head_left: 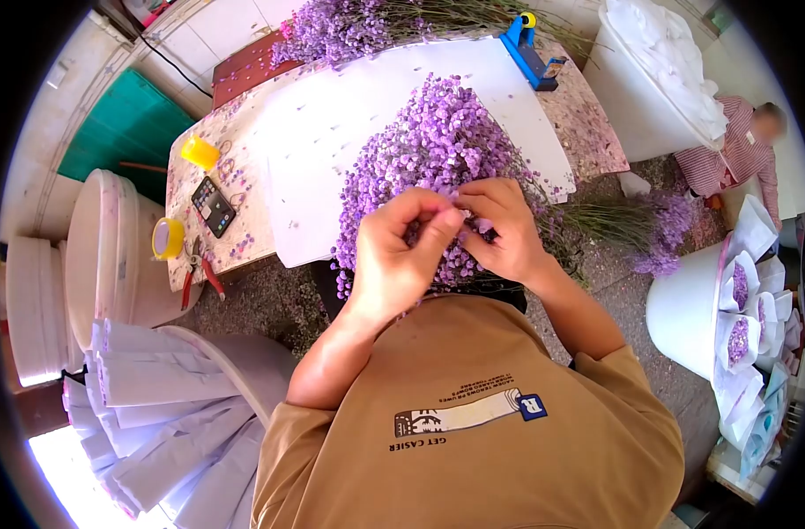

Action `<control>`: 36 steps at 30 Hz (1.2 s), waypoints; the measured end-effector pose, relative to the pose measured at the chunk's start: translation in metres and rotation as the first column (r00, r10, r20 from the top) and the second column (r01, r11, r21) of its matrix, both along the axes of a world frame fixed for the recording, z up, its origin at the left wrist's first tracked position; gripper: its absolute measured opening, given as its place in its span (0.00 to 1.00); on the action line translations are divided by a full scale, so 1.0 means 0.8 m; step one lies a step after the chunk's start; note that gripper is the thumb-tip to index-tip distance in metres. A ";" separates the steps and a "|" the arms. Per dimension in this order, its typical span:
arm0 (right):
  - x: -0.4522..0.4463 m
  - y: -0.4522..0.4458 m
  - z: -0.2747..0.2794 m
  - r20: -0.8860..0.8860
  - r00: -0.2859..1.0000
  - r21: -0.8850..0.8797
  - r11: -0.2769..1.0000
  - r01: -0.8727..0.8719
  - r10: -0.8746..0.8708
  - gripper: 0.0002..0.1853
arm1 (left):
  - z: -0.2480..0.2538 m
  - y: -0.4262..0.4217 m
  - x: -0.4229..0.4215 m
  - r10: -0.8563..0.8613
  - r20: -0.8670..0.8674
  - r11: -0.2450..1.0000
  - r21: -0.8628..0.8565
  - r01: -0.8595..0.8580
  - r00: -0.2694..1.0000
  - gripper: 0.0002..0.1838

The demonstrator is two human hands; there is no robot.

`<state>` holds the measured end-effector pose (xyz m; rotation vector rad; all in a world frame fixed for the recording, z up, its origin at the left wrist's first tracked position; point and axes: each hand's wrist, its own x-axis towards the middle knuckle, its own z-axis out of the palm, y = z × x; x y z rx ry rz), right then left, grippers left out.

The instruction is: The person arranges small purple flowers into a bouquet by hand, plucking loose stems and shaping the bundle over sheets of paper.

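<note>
A large bunch of small purple flowers (437, 132) lies at the front of the table on a white sheet (305, 132). Over its near part, my left hand (402, 242) has its thumb and index finger pinched together. Close beside it on the right, my right hand (504, 225) has its fingers curled inward, the fingertips near those of my left hand. What lies between the fingertips is too small to make out. Green stems stick out to the right of the bunch.
On the table (244, 212) are a phone (214, 207), yellow tape (200, 152), and a blue tape dispenser (530, 57). Red-handled pliers (200, 269) lie at the left edge. Wrapped bunches fill a bin (684, 309) at right. A person (733, 150) is at upper right.
</note>
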<state>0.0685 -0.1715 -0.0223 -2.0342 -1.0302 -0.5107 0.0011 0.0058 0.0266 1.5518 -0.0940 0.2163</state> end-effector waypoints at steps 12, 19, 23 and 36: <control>-0.003 0.004 -0.003 0.077 0.997 -0.050 0.999 0.007 -0.003 0.18 | 0.000 -0.002 -0.001 0.087 0.063 0.876 0.471 -0.106 0.994 0.05; -0.004 0.005 -0.003 0.053 0.998 -0.069 0.998 -0.012 0.016 0.17 | 0.009 0.040 0.018 -0.167 -0.184 0.910 -0.408 0.080 0.969 0.10; -0.008 0.007 -0.001 0.063 0.998 -0.070 0.997 -0.011 0.016 0.16 | -0.003 0.028 0.067 0.042 -0.043 0.952 0.304 -0.027 0.998 0.09; -0.007 0.011 -0.005 0.062 0.998 -0.100 0.995 -0.015 0.021 0.16 | 0.008 0.036 0.099 -0.024 -0.135 0.995 -0.104 0.010 0.991 0.11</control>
